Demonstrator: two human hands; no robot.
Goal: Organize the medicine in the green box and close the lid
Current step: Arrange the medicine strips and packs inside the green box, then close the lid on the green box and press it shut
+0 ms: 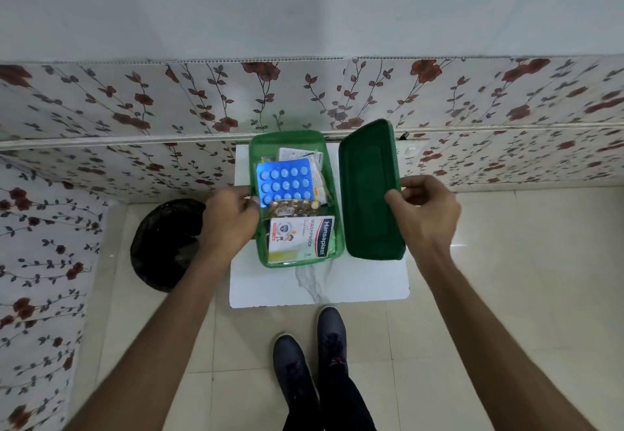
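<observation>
Green box (254, 167) open on white table (270, 287), medicine inside; left hand (233, 219) gripping its left wall, right hand (423, 209) grasping lid (369, 190) alongside.

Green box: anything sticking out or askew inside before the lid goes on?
Nothing stands out. The blue pill strip, gold strip and plaster packet lie flat inside the green box. The right hand holds the lid beside it.

You're looking at a translucent green plastic box (255, 160) and its darker, smooth plastic lid (369, 190); the shiny blue foil blister strip (285, 180) catches light, the white printed card plaster packet (300, 238) looks matt, and the white marble-look tabletop (317, 285) seems smooth.
</observation>
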